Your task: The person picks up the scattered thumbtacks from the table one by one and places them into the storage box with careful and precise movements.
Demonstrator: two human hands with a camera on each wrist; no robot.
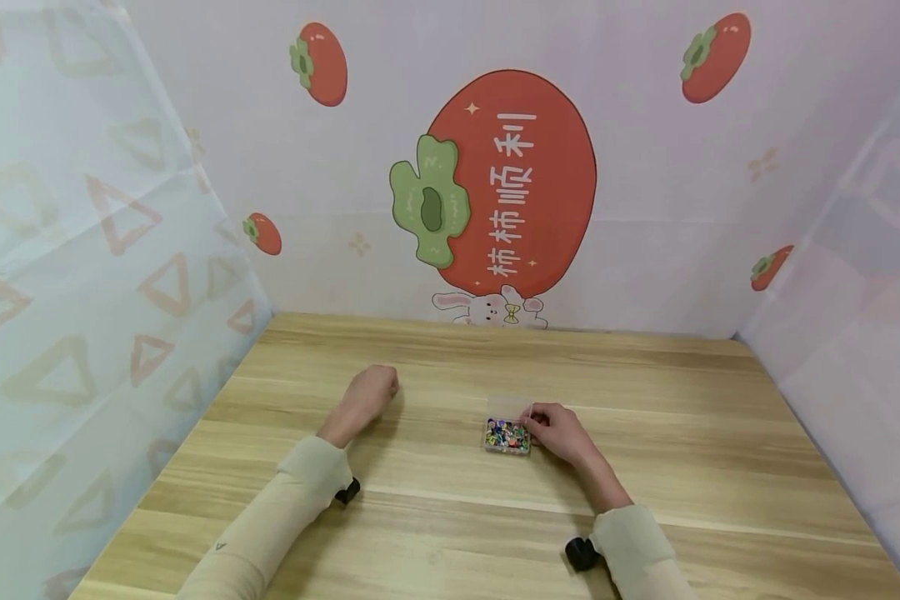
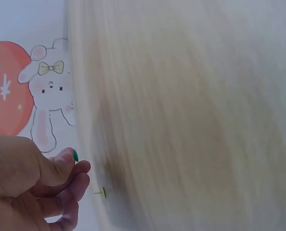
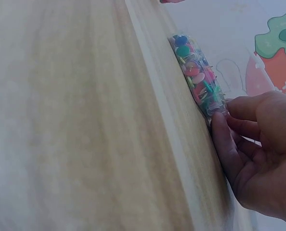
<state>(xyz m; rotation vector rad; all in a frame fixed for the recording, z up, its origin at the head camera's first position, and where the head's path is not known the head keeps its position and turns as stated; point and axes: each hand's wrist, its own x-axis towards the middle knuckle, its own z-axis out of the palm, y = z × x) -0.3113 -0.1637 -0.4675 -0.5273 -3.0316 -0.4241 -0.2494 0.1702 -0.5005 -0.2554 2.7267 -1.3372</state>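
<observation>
A small clear plastic box (image 1: 507, 450) full of colourful thumbtacks (image 3: 198, 77) sits on the wooden table, its transparent lid (image 1: 508, 406) raised at the back. My right hand (image 1: 562, 432) grips the right end of this box between thumb and fingers. To the left of the box, my left hand (image 1: 371, 390) is low over the table. Between its thumb and index finger it pinches a green thumbtack (image 2: 75, 155), mostly covered by the fingertips. A yellow-green thumbtack (image 2: 103, 192) stands just beyond those fingers, on the tabletop with its pin pointing sideways.
The wooden table (image 1: 435, 533) meets a white back wall (image 1: 645, 208) printed with persimmons and a rabbit. Patterned side sheets (image 1: 82, 250) flank it left and right. A black wrist device (image 1: 582, 553) is strapped at the right sleeve, another (image 1: 348, 492) at the left.
</observation>
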